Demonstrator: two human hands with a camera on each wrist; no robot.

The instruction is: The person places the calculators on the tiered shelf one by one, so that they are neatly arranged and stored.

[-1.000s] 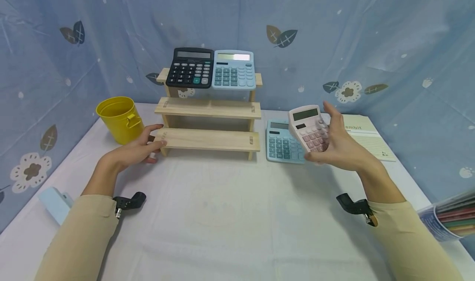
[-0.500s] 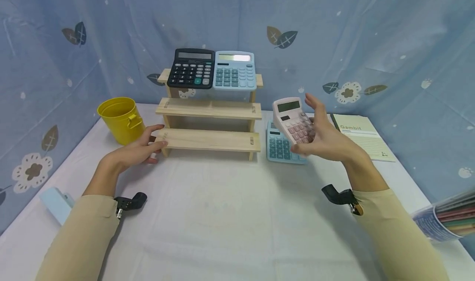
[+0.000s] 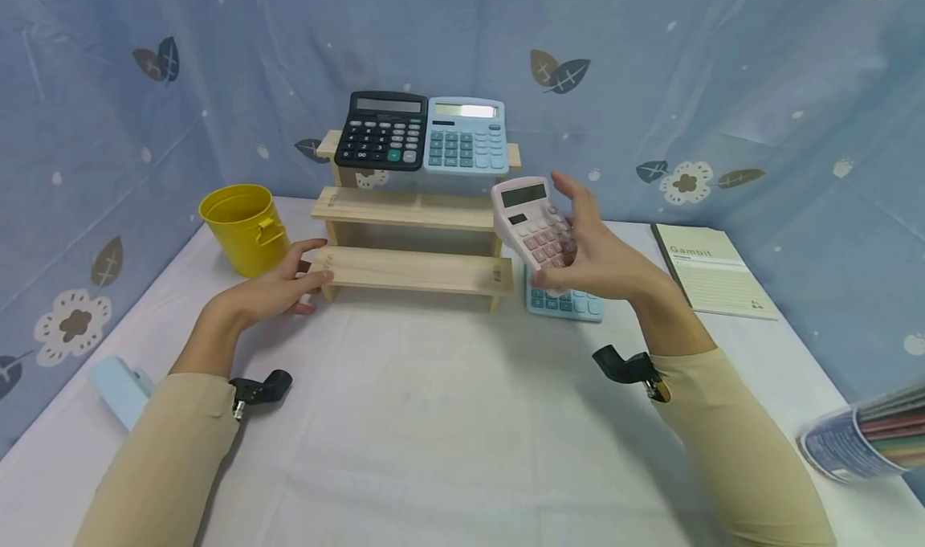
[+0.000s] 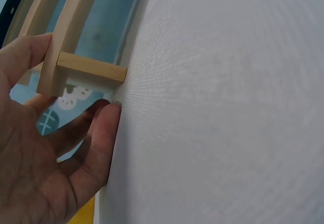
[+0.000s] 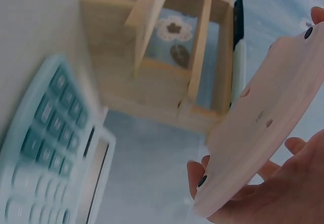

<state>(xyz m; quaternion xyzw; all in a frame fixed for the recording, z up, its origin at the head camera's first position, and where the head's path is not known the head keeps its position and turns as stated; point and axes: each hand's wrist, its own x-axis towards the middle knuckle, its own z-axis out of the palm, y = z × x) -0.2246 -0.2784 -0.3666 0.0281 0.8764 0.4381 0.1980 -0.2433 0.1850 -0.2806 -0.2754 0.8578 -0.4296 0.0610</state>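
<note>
Head view: right hand (image 3: 592,258) grips the pink calculator (image 3: 531,222), probably light, rigid, slick plastic, by its edges; left hand (image 3: 270,290), fingers relaxed, steadies the wooden shelf (image 3: 412,270).

Both arms wear beige sleeves (image 3: 166,451) with black wrist clamps (image 3: 260,388)

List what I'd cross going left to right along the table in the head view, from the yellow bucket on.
yellow bucket → left hand touching the wooden step shelf → pink calculator held in the right hand → Gambit notebook → bundle of coloured pencils
</note>
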